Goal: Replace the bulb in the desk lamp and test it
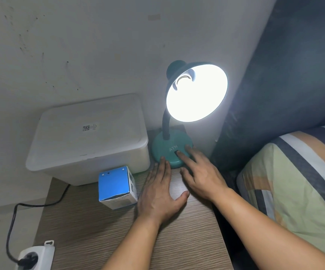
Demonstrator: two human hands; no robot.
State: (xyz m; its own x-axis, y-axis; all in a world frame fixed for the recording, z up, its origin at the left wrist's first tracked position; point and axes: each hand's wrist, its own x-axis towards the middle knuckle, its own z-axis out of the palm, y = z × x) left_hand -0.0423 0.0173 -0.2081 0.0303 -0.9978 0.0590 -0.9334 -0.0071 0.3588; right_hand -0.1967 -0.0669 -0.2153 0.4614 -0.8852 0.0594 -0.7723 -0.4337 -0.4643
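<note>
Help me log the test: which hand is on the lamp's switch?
The right hand: its forefinger presses the switch; the left hand lies flat on the table.

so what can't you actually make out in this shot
Head view only:
- Bulb: washed out by its own glare inside the shade.
- Switch: largely covered by the right hand fingers.
- Label on the bin: too small to read.
- Socket: cut off by the bottom edge.

"ATN" on the lamp base point(164, 148)
</note>
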